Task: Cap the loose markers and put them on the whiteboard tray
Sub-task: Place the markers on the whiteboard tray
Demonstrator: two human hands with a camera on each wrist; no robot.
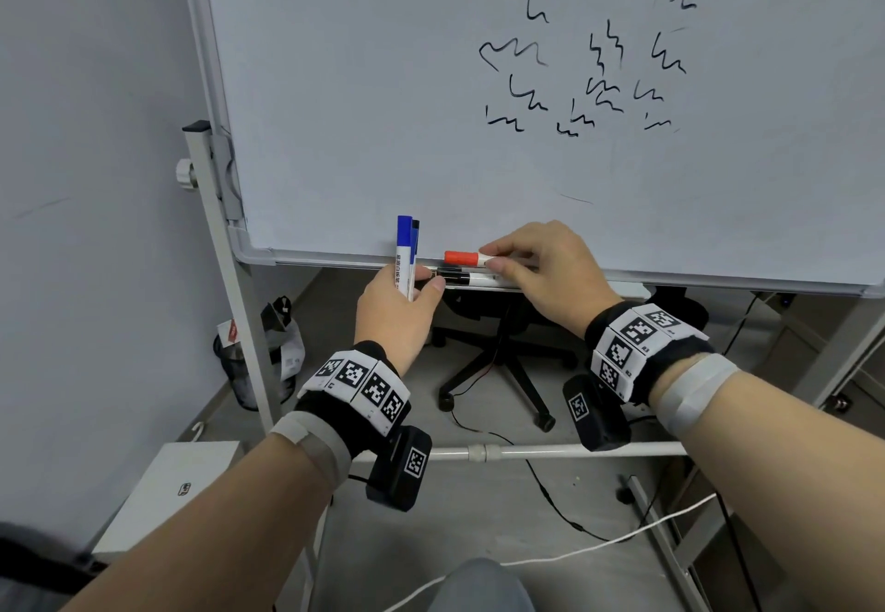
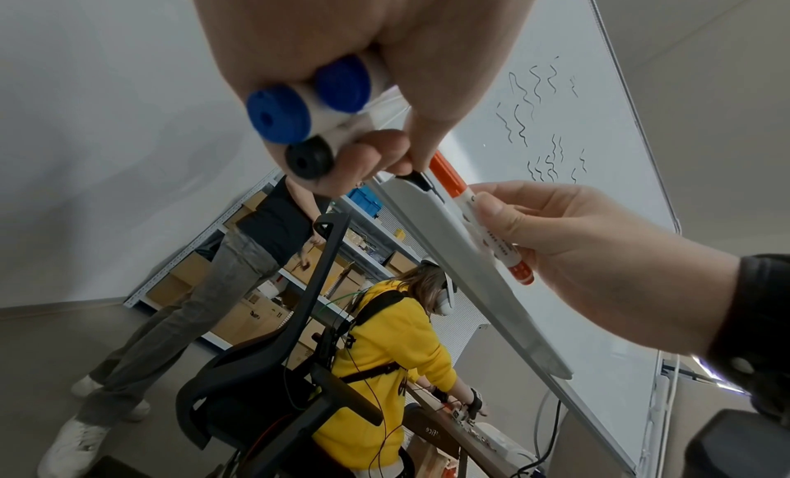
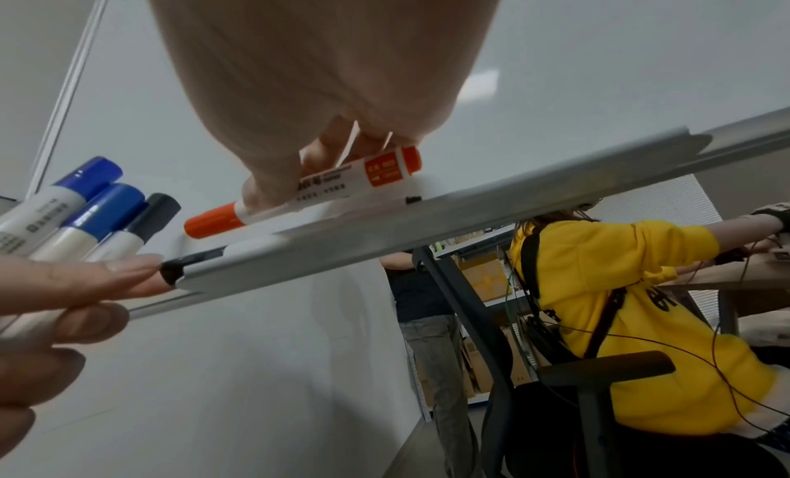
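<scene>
My left hand (image 1: 424, 283) grips a bundle of three capped markers (image 1: 405, 252) upright, two with blue caps and one with a black cap (image 3: 106, 218); their butt ends (image 2: 299, 117) show in the left wrist view. My right hand (image 1: 493, 260) pinches an orange-capped marker (image 1: 462, 257) that lies level just above the grey whiteboard tray (image 1: 632, 286), cap to the left (image 3: 214, 220). A black-capped marker (image 1: 459, 278) lies in the tray below it. My left fingertips sit at the tray's left end (image 3: 179, 276).
The whiteboard (image 1: 383, 108) carries black scribbles at the upper right. Its stand post (image 1: 230, 285) is at my left. Below are an office chair (image 1: 498, 362), floor cables, a bin with bags (image 1: 268, 357) and a white box (image 1: 177, 482). Two people (image 2: 385, 343) work beyond.
</scene>
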